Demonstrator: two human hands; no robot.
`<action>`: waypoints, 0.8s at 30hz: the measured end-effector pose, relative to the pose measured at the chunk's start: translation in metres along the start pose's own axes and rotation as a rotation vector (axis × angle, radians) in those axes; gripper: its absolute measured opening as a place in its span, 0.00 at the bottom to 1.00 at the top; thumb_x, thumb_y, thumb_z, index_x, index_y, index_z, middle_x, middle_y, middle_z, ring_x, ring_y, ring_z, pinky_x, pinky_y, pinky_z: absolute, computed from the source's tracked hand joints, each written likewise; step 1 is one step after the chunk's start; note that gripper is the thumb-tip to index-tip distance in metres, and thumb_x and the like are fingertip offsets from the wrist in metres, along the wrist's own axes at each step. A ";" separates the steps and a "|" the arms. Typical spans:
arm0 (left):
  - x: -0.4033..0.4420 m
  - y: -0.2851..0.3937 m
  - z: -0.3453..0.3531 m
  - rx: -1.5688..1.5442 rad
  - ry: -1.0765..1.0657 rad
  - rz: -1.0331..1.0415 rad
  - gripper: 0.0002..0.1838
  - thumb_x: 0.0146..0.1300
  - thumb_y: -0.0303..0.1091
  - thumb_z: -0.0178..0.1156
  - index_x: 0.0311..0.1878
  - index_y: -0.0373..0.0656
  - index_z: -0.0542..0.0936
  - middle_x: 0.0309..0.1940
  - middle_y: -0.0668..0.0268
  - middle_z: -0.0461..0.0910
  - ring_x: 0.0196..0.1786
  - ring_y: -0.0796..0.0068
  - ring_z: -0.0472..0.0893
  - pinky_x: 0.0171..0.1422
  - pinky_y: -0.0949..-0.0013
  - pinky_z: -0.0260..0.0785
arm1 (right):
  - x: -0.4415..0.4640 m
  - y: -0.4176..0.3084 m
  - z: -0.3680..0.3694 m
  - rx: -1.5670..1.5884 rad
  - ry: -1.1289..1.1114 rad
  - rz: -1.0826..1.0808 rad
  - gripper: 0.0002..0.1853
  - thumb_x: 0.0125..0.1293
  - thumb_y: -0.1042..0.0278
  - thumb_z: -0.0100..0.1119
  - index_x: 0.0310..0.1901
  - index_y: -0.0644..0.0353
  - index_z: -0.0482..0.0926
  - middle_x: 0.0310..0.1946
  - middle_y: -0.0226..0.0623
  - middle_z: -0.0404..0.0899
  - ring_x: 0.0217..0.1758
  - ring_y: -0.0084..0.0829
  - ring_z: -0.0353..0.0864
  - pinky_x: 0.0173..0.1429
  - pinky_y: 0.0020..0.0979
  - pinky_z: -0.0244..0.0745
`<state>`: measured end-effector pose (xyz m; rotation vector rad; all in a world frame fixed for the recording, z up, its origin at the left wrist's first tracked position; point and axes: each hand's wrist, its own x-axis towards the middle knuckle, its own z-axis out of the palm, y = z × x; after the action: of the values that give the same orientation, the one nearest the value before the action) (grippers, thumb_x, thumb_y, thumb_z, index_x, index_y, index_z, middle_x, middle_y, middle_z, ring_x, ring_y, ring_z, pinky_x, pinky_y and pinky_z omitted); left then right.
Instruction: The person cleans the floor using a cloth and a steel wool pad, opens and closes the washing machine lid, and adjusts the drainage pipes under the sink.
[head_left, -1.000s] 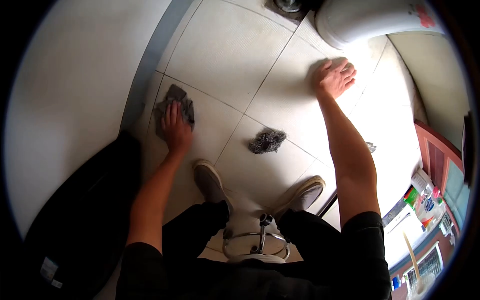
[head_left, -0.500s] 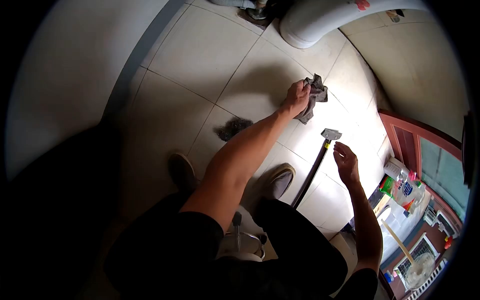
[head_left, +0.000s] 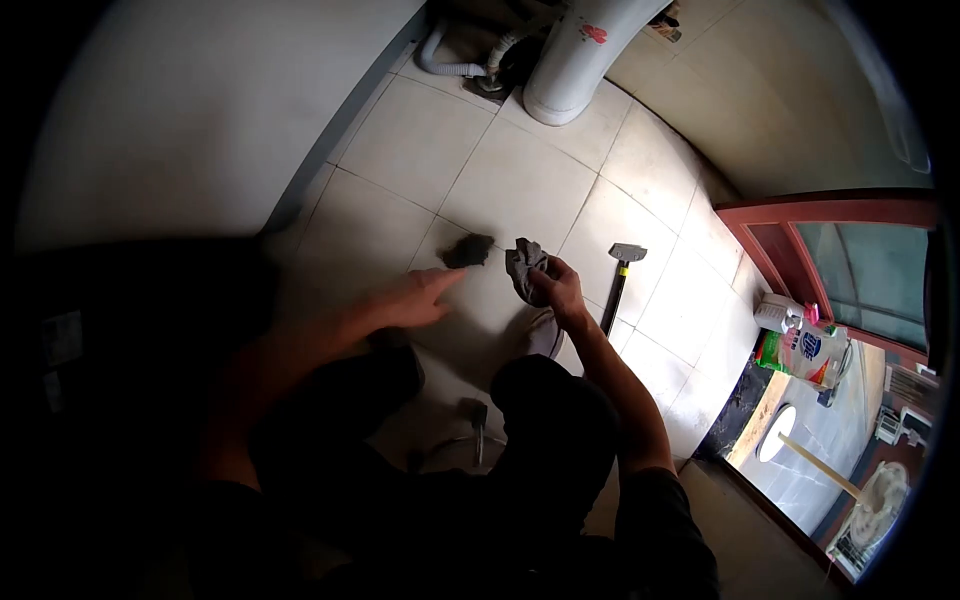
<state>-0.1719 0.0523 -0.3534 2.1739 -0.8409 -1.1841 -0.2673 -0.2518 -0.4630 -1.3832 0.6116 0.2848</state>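
A crumpled dark grey cloth (head_left: 527,268) is pinched in my right hand (head_left: 562,292), above the tiled floor. My left hand (head_left: 425,297) is empty, with a finger stretched out toward a dark, tangled scouring pad (head_left: 467,250) on the tiles. The fingertip is close to the pad; whether it touches cannot be made out. Right of my right hand, a long-handled scraper (head_left: 627,254) with a yellow band lies on the floor.
A white cylinder (head_left: 560,95) with a red mark and a grey hose (head_left: 455,69) are at the top. At the right are a red-framed door (head_left: 830,212), bottles and packages (head_left: 800,345). A pale wall (head_left: 220,110) rises at the left, and a stool (head_left: 478,440) stands below me.
The cloth has passed from my left hand to my right. My left hand has drawn back left toward the scouring pad, and my right has moved left from beside the scraper. The view has shifted.
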 end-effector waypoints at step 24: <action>-0.138 0.105 -0.084 0.079 -0.220 -0.504 0.38 0.68 0.37 0.67 0.79 0.45 0.66 0.65 0.49 0.78 0.68 0.47 0.76 0.74 0.49 0.67 | 0.189 -0.024 -0.215 -1.418 0.634 0.129 0.24 0.72 0.70 0.52 0.68 0.48 0.78 0.69 0.34 0.76 0.68 0.49 0.73 0.71 0.43 0.73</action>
<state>-0.1865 0.0945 -0.1664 2.4339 -0.4322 -1.6789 -0.1513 -0.4948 -0.5630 -2.8607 1.1017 0.4062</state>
